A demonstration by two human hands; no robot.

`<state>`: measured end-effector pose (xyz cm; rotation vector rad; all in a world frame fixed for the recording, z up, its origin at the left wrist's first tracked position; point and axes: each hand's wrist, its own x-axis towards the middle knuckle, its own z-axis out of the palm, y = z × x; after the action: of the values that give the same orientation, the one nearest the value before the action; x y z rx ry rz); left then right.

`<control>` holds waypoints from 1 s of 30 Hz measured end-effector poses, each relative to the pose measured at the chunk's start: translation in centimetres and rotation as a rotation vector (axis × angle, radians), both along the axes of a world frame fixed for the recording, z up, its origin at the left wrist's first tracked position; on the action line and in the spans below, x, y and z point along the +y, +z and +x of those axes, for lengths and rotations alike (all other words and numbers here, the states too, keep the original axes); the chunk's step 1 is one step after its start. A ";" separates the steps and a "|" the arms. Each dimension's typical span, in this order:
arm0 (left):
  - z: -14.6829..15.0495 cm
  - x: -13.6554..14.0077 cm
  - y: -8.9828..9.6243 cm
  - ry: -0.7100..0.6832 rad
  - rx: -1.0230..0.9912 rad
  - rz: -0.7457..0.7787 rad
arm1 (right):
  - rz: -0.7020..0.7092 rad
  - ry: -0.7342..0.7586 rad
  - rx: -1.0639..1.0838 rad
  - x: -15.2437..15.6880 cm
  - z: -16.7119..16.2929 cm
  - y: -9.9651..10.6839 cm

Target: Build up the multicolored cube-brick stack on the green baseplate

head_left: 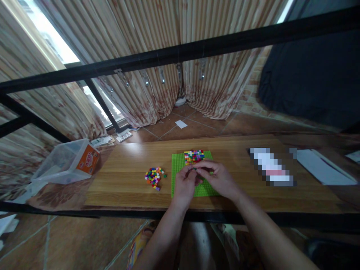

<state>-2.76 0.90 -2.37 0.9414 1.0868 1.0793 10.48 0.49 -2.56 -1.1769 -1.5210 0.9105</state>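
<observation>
A green studded baseplate point(176, 161) lies on the wooden tabletop. Across its upper part sits a block of small multicoloured toy bricks point(194, 154), packed in rows. Over the plate, just below those rows, my left hand point(184, 183) and my right hand point(221, 178) come together. Their fingertips are pinched around a small dark green brick point(194, 168), mostly covered by the fingers. To the left of the plate, loose coloured bricks point(154, 177) lie in a pile. The hands and wrists hide the plate's middle.
A clear plastic bin point(62, 165) with an orange label stands left of the wooden board point(118, 187). On the right lie a pixelated flat object point(271, 167) and white papers point(323, 167). A black bar point(157, 62) crosses beyond the table, before striped curtains point(140, 30).
</observation>
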 end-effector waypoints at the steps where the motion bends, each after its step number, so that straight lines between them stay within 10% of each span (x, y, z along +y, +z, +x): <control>1: 0.0 0.0 -0.1 -0.006 0.010 0.015 | 0.012 0.005 -0.035 -0.1 0.0 0.1; 14: -0.9 -0.2 1.1 -0.085 -0.177 -0.233 | 0.029 -0.024 -0.233 -0.9 0.1 0.8; 30: -0.5 -0.3 0.5 -0.091 0.016 -0.110 | 0.173 -0.017 -0.431 -0.6 0.0 -0.2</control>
<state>-3.25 0.56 -1.87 0.9045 1.0948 0.9302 10.43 -0.07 -2.81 -1.3106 -1.8858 0.5184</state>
